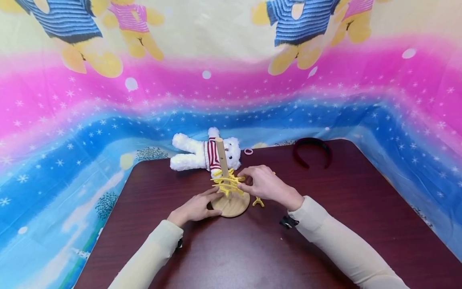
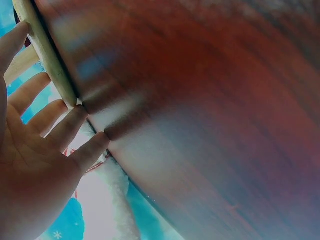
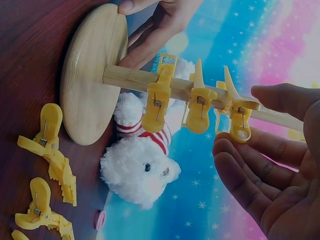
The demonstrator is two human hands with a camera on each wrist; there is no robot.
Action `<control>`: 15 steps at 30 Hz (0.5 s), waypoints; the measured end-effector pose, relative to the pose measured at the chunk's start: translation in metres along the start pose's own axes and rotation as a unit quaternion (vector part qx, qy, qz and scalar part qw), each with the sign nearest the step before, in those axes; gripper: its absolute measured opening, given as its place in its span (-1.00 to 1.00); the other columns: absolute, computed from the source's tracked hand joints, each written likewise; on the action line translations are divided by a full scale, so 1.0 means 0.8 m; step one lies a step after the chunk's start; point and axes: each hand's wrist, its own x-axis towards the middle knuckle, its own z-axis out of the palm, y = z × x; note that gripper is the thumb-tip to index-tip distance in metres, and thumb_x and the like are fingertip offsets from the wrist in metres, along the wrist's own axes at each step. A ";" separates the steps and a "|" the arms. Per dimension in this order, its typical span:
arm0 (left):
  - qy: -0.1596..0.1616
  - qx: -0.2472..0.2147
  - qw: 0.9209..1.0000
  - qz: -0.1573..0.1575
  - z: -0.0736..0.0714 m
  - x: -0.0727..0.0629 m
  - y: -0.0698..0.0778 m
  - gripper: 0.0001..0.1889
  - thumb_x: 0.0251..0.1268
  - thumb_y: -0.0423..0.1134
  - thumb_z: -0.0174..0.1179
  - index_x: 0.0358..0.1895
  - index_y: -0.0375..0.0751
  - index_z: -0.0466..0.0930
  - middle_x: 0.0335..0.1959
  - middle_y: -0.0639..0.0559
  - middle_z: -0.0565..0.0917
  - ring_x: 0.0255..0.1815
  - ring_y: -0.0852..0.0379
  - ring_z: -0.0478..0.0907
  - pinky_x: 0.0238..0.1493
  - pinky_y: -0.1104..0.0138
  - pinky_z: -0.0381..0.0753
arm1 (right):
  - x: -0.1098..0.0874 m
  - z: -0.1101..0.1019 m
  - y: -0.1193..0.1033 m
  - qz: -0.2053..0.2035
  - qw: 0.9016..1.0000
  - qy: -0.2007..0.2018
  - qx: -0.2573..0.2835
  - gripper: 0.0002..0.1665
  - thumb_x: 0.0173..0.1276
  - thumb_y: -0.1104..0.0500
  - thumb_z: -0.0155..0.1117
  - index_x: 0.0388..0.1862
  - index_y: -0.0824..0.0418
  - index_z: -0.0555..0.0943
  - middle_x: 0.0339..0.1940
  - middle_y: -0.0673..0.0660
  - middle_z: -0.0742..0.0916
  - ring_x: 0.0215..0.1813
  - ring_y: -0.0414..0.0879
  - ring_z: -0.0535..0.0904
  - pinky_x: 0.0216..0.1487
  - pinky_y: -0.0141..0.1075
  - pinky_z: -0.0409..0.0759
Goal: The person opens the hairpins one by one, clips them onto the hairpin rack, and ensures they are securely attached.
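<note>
A wooden stand has a round base [image 1: 231, 205] and an upright pole [image 3: 132, 77], with several yellow spring clips fastened along it. My right hand [image 1: 266, 182] is at the uppermost of the clips seen clearly up close, pinching this yellow clip [image 3: 240, 122] between thumb and fingertips; the index finger is partly hidden. My left hand [image 1: 197, 205] rests at the left edge of the base, its fingers spread and fairly straight against the rim in the left wrist view. Loose yellow clips [image 3: 45, 137] lie on the table right of the base.
A white teddy bear [image 1: 195, 154] in a red-striped sweater lies behind the stand. Near the table's back edge are a pink hair tie [image 1: 248, 151] and a dark red headband [image 1: 313, 141]. Patterned cloth [image 1: 231, 88] hangs around the dark table [image 1: 252, 253].
</note>
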 end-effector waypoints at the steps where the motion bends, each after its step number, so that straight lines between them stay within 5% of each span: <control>1: 0.000 0.000 1.000 0.000 0.000 0.000 0.000 -0.32 0.34 0.18 0.22 0.49 0.12 0.34 0.59 -0.10 0.20 0.43 -0.22 0.40 0.35 -0.03 0.46 | 0.000 0.000 0.000 0.002 1.000 -0.001 0.000 -0.63 0.30 -0.06 0.40 -0.02 0.11 0.74 -0.33 -0.01 0.80 -0.29 -0.16 0.71 -0.20 -0.24 0.62; 15: -0.003 0.002 1.000 -0.002 0.000 0.000 0.000 -0.32 0.34 0.18 0.22 0.49 0.12 0.34 0.60 -0.08 0.19 0.46 -0.19 0.37 0.36 -0.03 0.46 | -0.010 -0.015 0.014 0.019 0.999 0.013 0.039 -0.65 0.26 -0.06 0.45 -0.06 0.09 0.75 -0.34 -0.09 0.80 -0.33 -0.25 0.68 -0.23 -0.32 0.62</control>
